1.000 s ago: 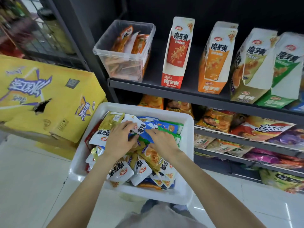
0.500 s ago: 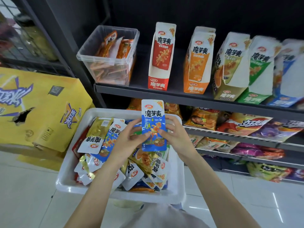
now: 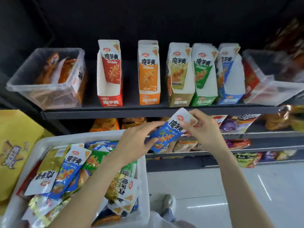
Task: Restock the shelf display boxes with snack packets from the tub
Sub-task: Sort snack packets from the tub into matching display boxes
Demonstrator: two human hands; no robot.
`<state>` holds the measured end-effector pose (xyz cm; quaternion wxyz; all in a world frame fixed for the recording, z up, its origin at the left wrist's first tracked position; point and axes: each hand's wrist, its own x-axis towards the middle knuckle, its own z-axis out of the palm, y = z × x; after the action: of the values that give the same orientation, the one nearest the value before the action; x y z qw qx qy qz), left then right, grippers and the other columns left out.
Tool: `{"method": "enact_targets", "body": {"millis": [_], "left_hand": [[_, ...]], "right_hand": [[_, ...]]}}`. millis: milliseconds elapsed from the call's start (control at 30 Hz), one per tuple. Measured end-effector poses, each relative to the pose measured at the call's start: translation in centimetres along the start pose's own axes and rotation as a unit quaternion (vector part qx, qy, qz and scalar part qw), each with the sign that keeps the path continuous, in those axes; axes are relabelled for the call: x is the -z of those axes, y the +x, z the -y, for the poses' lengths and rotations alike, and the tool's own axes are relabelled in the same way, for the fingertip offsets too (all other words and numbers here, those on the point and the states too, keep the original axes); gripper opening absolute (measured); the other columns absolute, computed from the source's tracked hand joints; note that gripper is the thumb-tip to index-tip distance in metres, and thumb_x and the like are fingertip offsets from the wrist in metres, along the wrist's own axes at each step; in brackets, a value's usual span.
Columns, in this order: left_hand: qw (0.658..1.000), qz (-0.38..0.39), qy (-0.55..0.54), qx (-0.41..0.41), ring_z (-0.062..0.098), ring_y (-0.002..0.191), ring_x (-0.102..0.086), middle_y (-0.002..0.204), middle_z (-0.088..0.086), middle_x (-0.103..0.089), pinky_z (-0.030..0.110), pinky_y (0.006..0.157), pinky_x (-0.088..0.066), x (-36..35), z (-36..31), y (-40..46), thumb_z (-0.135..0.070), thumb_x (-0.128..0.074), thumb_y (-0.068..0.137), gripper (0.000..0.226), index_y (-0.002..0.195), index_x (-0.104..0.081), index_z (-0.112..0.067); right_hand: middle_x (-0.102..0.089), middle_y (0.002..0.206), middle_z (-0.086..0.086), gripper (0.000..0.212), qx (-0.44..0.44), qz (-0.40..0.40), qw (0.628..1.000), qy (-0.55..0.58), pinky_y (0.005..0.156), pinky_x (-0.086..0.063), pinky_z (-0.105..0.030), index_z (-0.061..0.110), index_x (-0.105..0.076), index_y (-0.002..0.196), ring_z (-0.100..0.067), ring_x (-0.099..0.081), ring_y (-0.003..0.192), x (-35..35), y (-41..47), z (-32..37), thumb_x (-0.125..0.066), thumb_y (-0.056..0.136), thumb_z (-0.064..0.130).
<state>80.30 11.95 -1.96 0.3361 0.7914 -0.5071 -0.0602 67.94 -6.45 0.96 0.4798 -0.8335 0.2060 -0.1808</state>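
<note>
A blue snack packet (image 3: 169, 134) hangs tilted in the air just below the shelf edge (image 3: 148, 111). My left hand (image 3: 136, 142) grips its lower end and my right hand (image 3: 202, 130) pinches its white top. Below left stands the white tub (image 3: 143, 170), filled with several mixed packets. On the shelf above stand display boxes: red (image 3: 110, 74), orange (image 3: 148, 74), gold (image 3: 178, 76), green (image 3: 203, 76) and blue (image 3: 229, 74). The held packet is below the gold and green boxes.
A clear bin (image 3: 46, 76) with orange packets sits at the shelf's left, another clear bin (image 3: 269, 79) at its right. Lower shelves (image 3: 246, 134) hold other snack bags. A yellow carton (image 3: 14, 145) stands left of the tub. My shoe (image 3: 167, 204) is on the tiled floor.
Both hands lifted the blue packet out of the tub and carried it up and to the right, tilting it. The view has swung right, so the blue box and right bin show.
</note>
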Motion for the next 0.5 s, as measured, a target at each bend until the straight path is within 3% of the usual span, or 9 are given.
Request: {"method": "enact_targets", "body": {"millis": [100,167,233,300,367,500], "left_hand": [[0.997,-0.016,-0.004,-0.079,0.009,0.092,-0.063,0.111,-0.007,-0.068,0.032,0.070,-0.057,-2.1,-2.4,4.8,-0.024,-0.060,0.083,0.037,0.121,-0.062,-0.023],[0.994,-0.040,-0.036,-0.095,0.007,0.089,-0.063,0.108,-0.011,-0.068,0.034,0.070,-0.057,-3.2,-4.6,8.4,-0.023,-0.062,0.084,0.037,0.121,-0.062,-0.025],[0.992,-0.065,-0.058,-0.089,0.002,0.090,-0.061,0.108,-0.015,-0.065,0.034,0.072,-0.056,-3.9,-6.7,12.0,-0.024,-0.063,0.087,0.038,0.125,-0.057,-0.027],[0.993,-0.074,-0.051,-0.072,0.001,0.095,-0.058,0.112,-0.014,-0.061,0.033,0.077,-0.053,-4.7,-8.0,15.2,-0.027,-0.061,0.090,0.039,0.128,-0.053,-0.027],[0.996,-0.062,-0.002,-0.060,0.006,0.102,-0.056,0.115,-0.010,-0.060,0.028,0.083,-0.048,-5.7,-8.6,18.0,-0.031,-0.058,0.092,0.035,0.127,-0.054,-0.028],[0.988,-0.040,0.112,-0.097,0.020,0.120,-0.047,0.126,-0.003,-0.057,0.032,0.100,-0.034,-8.5,-9.0,21.9,-0.039,-0.057,0.091,0.036,0.124,-0.058,-0.025]], "right_hand": [[-0.068,0.074,0.009,0.004,-0.022,-0.028,0.999,0.040,0.067,-0.058,-0.036,0.031,-0.066,0.082,-0.016,-0.064,0.071,5.4,0.0,-0.1,-0.070,0.082,0.032],[-0.069,0.076,0.002,0.022,0.010,-0.076,0.997,-0.010,0.067,-0.056,-0.040,0.027,-0.067,0.090,-0.023,-0.065,0.068,9.2,0.1,-0.1,-0.068,0.078,0.044],[-0.066,0.073,-0.004,0.027,0.043,-0.156,0.986,-0.052,0.068,-0.056,-0.046,0.025,-0.065,0.093,-0.027,-0.064,0.066,13.0,0.5,-0.5,-0.066,0.082,0.050],[-0.066,0.072,0.009,0.021,0.058,-0.248,0.964,-0.081,0.065,-0.053,-0.037,0.029,-0.062,0.090,-0.012,-0.065,0.063,16.3,1.2,-0.9,-0.063,0.084,0.050],[-0.062,0.067,0.024,0.017,0.076,-0.321,0.936,-0.123,0.059,-0.047,-0.021,0.022,-0.061,0.090,0.002,-0.059,0.060,18.7,2.4,-1.2,-0.061,0.090,0.039],[-0.061,0.069,0.007,0.022,0.098,-0.385,0.900,-0.179,0.058,-0.049,-0.038,0.011,-0.064,0.097,-0.017,-0.059,0.060,20.9,7.0,-2.3,-0.058,0.092,0.031]]}}
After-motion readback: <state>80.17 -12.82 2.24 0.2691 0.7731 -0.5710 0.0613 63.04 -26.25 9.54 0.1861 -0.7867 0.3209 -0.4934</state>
